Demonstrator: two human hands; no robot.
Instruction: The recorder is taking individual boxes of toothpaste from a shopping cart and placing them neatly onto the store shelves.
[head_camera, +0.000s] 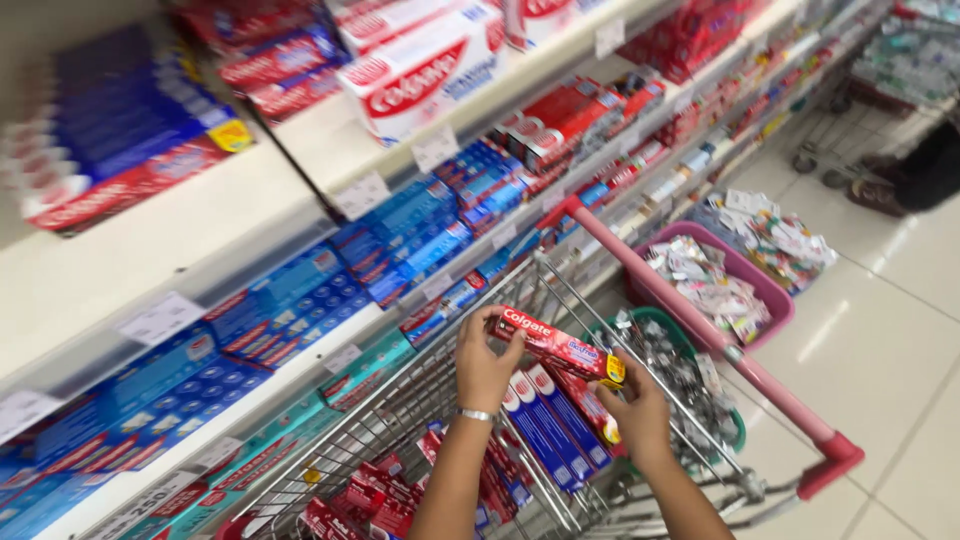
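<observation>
Shop aisle, shelves at left: over the wire trolley (420, 420), the left hand (485, 365) and right hand (637, 412) each clamp one end of a red toothpaste carton (560, 345). It looks light, stiff and crushable, best gripped at the ends. Beyond, a pink basket (765, 295) stands beside the shelves (300, 160).

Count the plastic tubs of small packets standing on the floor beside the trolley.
2. A pink tub stands by the shelf foot beyond the trolley handle; a green tub sits nearer, partly behind the handle. Others may be hidden.
</observation>
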